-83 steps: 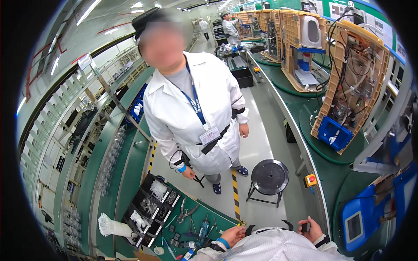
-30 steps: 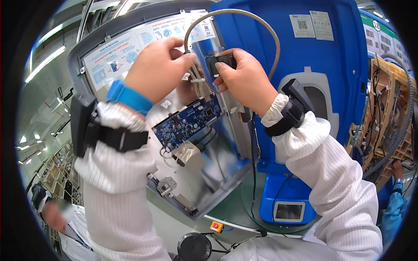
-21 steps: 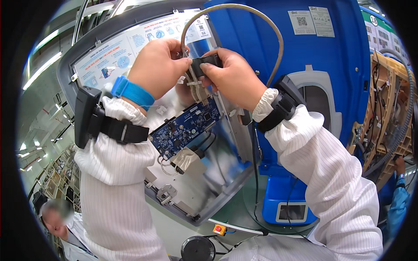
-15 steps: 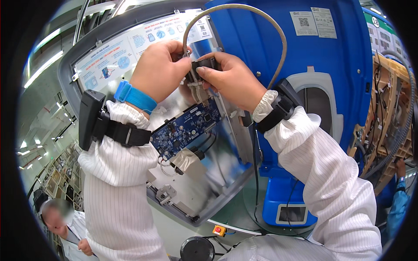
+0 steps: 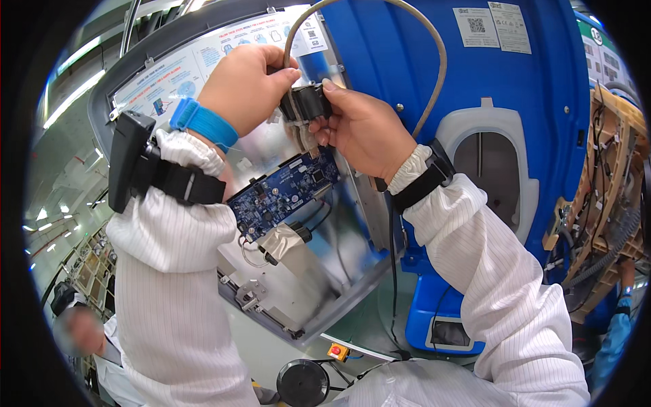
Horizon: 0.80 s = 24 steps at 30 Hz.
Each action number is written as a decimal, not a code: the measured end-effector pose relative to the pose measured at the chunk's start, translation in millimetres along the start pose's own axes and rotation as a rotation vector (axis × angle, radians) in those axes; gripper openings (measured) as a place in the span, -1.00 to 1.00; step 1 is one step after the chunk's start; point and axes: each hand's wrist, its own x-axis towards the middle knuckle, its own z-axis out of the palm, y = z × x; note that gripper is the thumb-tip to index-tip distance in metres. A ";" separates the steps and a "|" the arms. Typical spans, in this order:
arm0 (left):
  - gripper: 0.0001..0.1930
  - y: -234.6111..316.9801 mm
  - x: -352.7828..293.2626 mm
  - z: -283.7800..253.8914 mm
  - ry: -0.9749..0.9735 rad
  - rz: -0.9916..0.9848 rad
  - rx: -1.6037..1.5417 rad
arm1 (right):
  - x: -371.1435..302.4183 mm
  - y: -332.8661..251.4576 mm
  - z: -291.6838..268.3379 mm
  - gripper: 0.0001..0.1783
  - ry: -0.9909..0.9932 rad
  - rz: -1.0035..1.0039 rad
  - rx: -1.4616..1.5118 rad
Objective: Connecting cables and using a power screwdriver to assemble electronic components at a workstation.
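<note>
A thick beige cable (image 5: 442,64) arches over from the right and runs down past my left hand (image 5: 245,95). That hand is closed, its thumb and fingers pinching the cable. Just below the pinch, a black clip-on ferrite core (image 5: 312,102) sits at the cable. My right hand (image 5: 371,132) grips the core from its right side, thumb on the upper edge and fingers curled underneath. Whether the core is fully latched cannot be seen. Beneath it, pale connector leads reach a blue circuit board (image 5: 291,190) mounted in the open grey-framed door panel (image 5: 319,329).
To the right stands a blue cabinet (image 5: 413,41) with a grey-rimmed oval opening (image 5: 444,136). A dark cable (image 5: 393,292) hangs below. A yellow box with a red button (image 5: 338,351) and a black round disc (image 5: 303,383) lie low. Another person (image 5: 112,359) is at lower left.
The black core has turned so its broad side shows. My right thumb has shifted to its upper edge. My left fingers now sit above the core on the cable. The view has shifted slightly.
</note>
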 end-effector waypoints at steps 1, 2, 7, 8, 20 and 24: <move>-0.77 0.8 1.6 -0.3 -0.006 -0.006 -0.018 | -0.5 -1.5 0.7 -0.65 0.000 0.001 0.000; -0.77 1.4 3.2 -0.9 -0.011 -0.013 -0.037 | -1.3 -2.7 1.6 -0.65 -0.013 0.003 0.016; -0.77 -0.6 8.0 -1.0 -0.084 -0.047 -0.079 | 1.1 -2.9 -3.2 -0.62 -0.116 -0.012 -0.043; -0.76 -0.6 8.2 -1.2 -0.087 -0.048 -0.107 | 1.2 -3.6 -2.7 -0.61 -0.121 -0.016 -0.085; -0.71 -7.7 15.7 -2.8 -0.174 -0.039 -0.036 | 19.6 8.0 7.1 -0.61 0.001 -0.168 -0.510; -0.70 -13.0 13.0 -4.8 -0.166 -0.018 -0.052 | 25.1 10.9 10.0 -0.61 0.039 -0.138 -0.470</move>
